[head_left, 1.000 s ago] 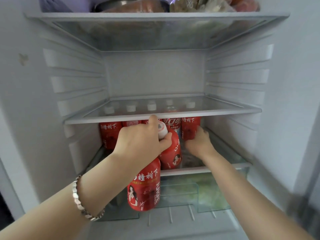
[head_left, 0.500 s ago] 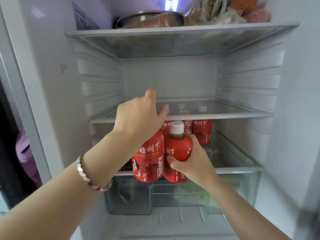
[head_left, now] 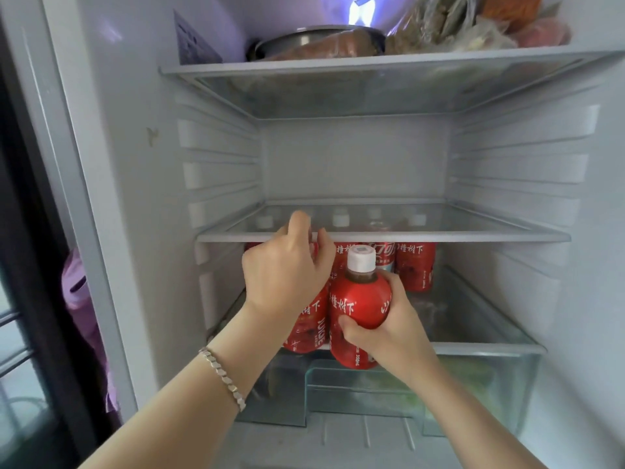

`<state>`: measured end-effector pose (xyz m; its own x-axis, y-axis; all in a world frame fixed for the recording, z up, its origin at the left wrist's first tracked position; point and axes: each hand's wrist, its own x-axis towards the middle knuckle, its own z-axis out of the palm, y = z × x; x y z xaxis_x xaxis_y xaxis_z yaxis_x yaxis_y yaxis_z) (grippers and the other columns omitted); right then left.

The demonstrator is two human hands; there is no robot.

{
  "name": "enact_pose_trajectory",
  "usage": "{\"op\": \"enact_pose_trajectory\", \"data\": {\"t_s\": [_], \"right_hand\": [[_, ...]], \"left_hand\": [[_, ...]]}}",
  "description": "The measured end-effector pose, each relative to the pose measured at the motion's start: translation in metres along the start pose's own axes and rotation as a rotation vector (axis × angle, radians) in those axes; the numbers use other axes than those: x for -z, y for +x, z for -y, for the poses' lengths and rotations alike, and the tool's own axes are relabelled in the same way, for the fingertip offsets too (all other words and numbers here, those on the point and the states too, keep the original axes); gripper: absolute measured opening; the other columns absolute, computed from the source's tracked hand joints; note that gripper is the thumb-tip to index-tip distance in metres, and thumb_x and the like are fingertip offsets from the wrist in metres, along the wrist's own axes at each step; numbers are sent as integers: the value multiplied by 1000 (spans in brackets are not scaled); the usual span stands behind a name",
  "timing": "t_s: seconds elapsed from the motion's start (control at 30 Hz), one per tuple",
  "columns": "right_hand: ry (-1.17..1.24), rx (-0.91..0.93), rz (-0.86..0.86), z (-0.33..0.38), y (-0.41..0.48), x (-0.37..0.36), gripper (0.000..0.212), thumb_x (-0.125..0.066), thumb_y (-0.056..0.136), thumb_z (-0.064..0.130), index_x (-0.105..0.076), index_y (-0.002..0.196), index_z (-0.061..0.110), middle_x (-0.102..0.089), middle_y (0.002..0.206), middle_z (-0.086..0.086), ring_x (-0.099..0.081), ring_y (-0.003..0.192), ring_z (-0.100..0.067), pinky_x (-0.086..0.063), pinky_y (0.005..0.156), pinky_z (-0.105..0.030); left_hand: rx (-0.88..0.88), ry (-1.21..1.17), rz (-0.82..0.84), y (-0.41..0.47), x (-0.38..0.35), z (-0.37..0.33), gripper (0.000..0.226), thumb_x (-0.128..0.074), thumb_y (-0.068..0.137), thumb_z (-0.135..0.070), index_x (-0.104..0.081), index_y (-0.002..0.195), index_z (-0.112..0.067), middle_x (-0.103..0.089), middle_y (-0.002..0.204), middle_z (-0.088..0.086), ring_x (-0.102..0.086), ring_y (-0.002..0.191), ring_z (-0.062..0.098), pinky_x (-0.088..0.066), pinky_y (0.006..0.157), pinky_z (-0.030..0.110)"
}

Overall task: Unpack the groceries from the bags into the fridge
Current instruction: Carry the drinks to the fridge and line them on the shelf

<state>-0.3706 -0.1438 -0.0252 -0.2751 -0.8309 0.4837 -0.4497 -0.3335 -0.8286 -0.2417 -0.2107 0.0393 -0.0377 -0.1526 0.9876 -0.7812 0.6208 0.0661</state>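
under glass shelf (head_left: pixel 473 236), left grip (head_left: pixel 287 279) round glossy bottle (head_left: pixel 309 330), right grip (head_left: pixel 389 330) round white-capped bottle (head_left: pixel 360 299)

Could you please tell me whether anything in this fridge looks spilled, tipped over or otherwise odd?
Nothing is spilled or tipped: the bottles on the lower shelf stand upright. The only oddity is a small brownish mark on the left inner wall, a smudge or a chip; I cannot tell which.
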Motion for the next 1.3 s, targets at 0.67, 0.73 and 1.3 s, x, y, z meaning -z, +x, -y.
{"op": "enact_pose_trajectory", "data": {"t_s": [0.67, 0.73, 1.3], "right_hand": [[42, -66, 100, -8, 30, -8, 65, -77, 74, 19, -38, 125, 30, -58, 103, 12, -60, 94, -4, -49, 79, -22], [27, -68, 95, -7, 33, -13, 63, -77, 74, 21, -38, 122, 32, -58, 101, 14, -59, 91, -1, -49, 80, -22], [-360, -241, 194, -1, 93, -72, 92, -61, 75, 63, -20, 146, 20, -38, 143, -10, -45, 126, -28, -40, 105, -43]], "left_hand": [[660, -673, 677, -33, 15, 27, 35, -64, 83, -43, -45, 112, -38, -59, 89, -24, -59, 78, -8, -43, 61, 10], [650, -618, 656, -33, 7, 32, 42, -62, 82, -47, -44, 119, -34, -59, 96, -20, -59, 82, -2, -45, 66, 15], [45, 259, 589, -66, -42, 74, 87, -92, 43, -12, -59, 123, -6, -51, 131, 26, -53, 118, 42, -44, 93, 47]]}}
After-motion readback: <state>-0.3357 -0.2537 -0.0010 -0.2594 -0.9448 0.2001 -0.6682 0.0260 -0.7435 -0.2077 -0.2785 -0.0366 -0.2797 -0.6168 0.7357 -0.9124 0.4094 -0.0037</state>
